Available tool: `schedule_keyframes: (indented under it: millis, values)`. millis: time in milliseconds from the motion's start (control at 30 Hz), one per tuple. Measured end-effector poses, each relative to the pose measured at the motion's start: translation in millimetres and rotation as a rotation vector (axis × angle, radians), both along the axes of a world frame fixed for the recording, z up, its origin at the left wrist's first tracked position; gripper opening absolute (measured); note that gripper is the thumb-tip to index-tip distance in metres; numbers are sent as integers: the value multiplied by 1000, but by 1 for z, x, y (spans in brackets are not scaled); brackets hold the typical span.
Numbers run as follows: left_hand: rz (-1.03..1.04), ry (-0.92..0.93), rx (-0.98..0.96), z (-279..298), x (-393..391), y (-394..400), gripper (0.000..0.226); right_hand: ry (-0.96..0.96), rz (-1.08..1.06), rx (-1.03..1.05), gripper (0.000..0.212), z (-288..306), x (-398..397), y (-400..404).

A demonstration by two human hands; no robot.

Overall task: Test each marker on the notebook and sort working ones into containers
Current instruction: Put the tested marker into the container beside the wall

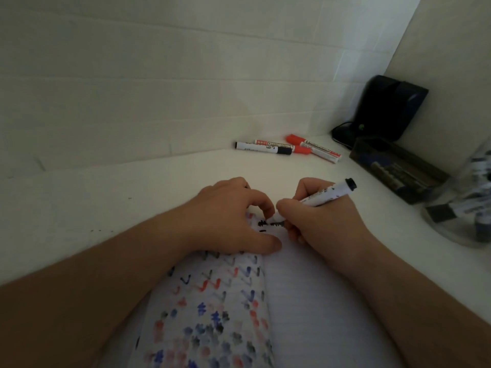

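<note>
The white desk (111,208) fills most of what I see, pushed into a corner of pale walls. My notebook (305,301) lies open on it right under me, its left page crowded with red, blue and black test marks, its right page lined and nearly bare. Off to my right sits a black device (390,107) in the corner, and in front of it a dark tray (398,171) with markers lying in it (their colours are too dim to call). At the right edge stands a clear jar (462,208) holding more markers.

My left hand (228,221) rests on the upper part of the notebook, fingers loosely curled, thumb flat on the page, holding nothing that I can see. My right hand (318,216) grips a black-capped marker (326,195), fingers wrapped round its white barrel, tip down on the page at a fresh black scribble (271,223).

Against the far wall lie three more markers: one black marker (263,148) and two red markers (313,148), close together, the red ones touching.
</note>
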State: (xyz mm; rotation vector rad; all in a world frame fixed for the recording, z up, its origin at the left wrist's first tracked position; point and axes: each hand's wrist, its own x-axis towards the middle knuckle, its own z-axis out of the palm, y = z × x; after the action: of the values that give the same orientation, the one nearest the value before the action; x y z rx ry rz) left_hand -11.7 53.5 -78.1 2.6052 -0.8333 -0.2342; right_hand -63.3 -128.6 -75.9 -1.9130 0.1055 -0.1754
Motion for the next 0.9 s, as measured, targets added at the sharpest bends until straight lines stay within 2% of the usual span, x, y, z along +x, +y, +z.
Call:
schedule_keyframes:
  millis: [467, 633, 800, 900]
  values:
    - [-2, -6, -19, -2, 1, 0, 47, -5, 7, -87, 25, -3, 3, 0]
    - [-3, -14, -11, -2, 1, 0, 49, 3, 7, -26, 30, -2, 1, -1]
    - [3, -7, -14, -2, 1, -1, 47, -8, -4, -127, 23, -6, 4, 1]
    - [-3, -10, -8, -2, 1, -1, 45, -23, -22, -111, 24, -6, 4, 0]
